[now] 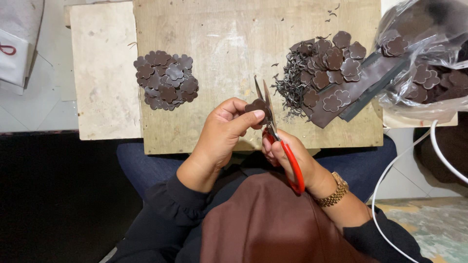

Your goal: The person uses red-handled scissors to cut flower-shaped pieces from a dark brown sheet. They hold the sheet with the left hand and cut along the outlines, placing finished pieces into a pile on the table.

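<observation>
Pinching 1 small brown flower piece (257, 105) in my left hand (222, 134), just above the wooden surface (219, 44), I'd turn it slowly while my right hand (287, 156) squeezes the red scissors (278, 136) in tiny snips along its edge.

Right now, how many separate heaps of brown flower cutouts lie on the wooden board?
2: a tidy heap at the board's left, a looser heap at its right; more may be hidden inside the plastic bag.
</observation>
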Action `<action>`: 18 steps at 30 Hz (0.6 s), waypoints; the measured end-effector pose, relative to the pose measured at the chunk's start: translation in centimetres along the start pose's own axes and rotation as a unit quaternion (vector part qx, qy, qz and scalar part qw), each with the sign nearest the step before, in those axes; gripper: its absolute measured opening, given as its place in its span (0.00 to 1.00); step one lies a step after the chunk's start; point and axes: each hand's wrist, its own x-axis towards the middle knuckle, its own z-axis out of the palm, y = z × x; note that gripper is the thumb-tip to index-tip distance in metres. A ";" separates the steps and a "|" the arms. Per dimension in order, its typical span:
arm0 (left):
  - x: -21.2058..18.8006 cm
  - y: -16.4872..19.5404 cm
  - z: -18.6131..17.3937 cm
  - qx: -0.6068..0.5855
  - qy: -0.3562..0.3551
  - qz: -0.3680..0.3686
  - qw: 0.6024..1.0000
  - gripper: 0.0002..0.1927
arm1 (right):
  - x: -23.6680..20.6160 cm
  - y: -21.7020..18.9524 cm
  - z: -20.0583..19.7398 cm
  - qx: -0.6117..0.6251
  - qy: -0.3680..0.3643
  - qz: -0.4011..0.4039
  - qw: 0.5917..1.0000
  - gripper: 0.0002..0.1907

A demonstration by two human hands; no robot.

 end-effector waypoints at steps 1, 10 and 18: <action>0.0 -0.1 0.0 -0.005 -0.004 0.005 1.000 0.06 | 0.0 0.0 0.0 -0.001 0.003 0.000 1.000 0.31; 0.0 -0.2 -0.5 -0.006 -0.017 0.034 0.999 0.06 | -0.1 0.3 -0.1 0.015 0.002 0.011 1.000 0.29; -0.3 0.3 -0.7 0.042 0.001 0.012 0.999 0.06 | -0.3 0.5 -0.1 0.030 -0.001 0.029 0.999 0.26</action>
